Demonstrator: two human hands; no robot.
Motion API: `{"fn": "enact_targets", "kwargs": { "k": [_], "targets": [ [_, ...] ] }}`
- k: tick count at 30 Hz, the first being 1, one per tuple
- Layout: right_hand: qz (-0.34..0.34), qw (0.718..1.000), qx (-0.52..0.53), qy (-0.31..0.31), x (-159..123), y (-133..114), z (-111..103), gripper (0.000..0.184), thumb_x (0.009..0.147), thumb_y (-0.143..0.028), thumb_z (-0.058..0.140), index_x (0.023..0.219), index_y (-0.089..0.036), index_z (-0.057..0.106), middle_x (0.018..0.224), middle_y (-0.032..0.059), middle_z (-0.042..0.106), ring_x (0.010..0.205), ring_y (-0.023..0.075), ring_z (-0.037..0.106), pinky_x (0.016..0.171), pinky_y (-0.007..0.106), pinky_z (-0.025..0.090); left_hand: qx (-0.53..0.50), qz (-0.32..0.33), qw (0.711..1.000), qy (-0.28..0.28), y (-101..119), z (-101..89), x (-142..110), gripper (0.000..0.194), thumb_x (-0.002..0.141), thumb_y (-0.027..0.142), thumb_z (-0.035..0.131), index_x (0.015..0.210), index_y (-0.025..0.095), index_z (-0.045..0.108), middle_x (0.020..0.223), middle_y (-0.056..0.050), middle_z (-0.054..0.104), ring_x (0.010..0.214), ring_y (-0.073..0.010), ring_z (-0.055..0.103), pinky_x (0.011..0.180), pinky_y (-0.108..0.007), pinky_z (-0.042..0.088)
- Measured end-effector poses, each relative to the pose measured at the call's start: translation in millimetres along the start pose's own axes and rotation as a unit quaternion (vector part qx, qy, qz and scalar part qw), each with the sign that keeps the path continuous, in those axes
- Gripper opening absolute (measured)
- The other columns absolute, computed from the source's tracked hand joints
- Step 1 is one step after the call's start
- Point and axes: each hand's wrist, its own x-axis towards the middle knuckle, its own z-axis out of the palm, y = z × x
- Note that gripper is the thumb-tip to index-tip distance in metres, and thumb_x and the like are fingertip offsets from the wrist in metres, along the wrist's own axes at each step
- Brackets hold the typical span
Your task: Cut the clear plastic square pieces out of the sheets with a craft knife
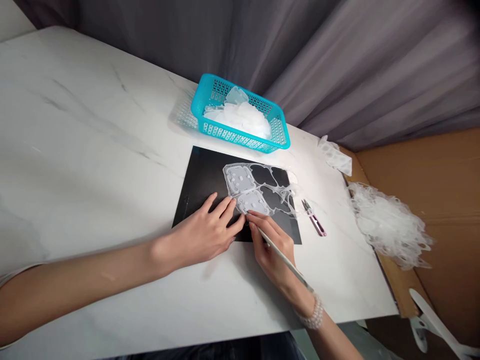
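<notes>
A clear silicone sheet point(250, 189) with moulded pads and torn-out holes lies on a black mat point(204, 182). My left hand point(210, 227) rests flat on the mat, fingers stretched out, fingertips pressing the sheet's near edge. My right hand point(272, 245) is closed in a pinch round a thin white stick tool point(285, 260), whose tip meets the sheet's near corner beside my left fingertips.
A turquoise basket point(279, 135) of clear pieces stands behind the mat. Small pink snips point(314, 218) lie to the mat's right. A heap of clear trimmings point(390, 227) sits by the table's right edge, another scrap point(335, 155) behind it. Cardboard point(431, 175) stands on the right.
</notes>
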Motion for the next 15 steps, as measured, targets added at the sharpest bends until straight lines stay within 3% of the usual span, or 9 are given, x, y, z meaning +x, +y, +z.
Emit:
{"fn": "enact_targets", "kwargs": {
  "k": [15],
  "targets": [
    [0.003,1.000,-0.005,0.011,2.9,-1.5,0.0,0.024,0.094,-0.005,0.051,0.110,-0.015,0.064,0.107,0.0123,0.070,0.100,0.0179,0.069,0.089,0.031,0.057,-0.067,-0.039,0.997,0.009,2.7,-1.9,1.5,0.042,0.098,0.027,0.038,0.134,0.010,0.050,0.140,-0.021,0.052,0.131,-0.0351,0.047,0.108,-0.057,0.037]
  ]
}}
